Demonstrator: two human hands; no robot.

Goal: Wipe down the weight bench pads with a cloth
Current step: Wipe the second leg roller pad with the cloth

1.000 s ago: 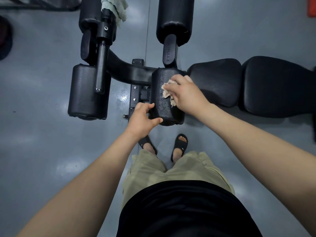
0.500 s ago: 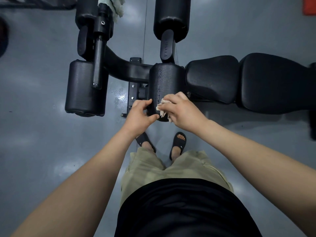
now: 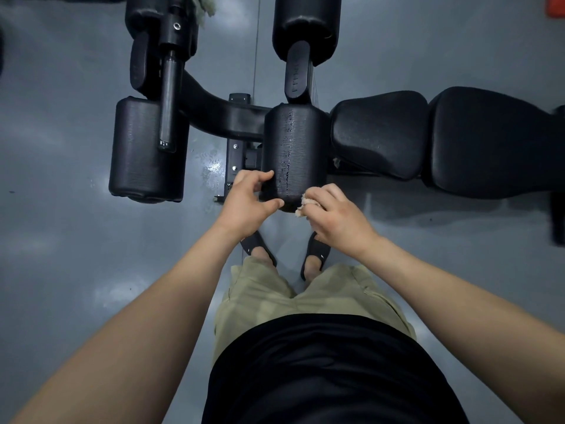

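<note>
— Looking down, what's biggest?
— The grey floor [image 3: 76, 255]. Then the black seat pad [image 3: 379, 133], off to the right.
— And the roller pad [image 3: 295, 154]?
— Straight ahead of both hands, its long way pointing away. The left hand [image 3: 247, 203] grips its near left corner. The right hand [image 3: 336, 215] pinches the cloth [image 3: 304, 205] against its near end.

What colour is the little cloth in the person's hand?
Pale beige. The cloth is bunched in the right hand; the head view shows it best.
</note>
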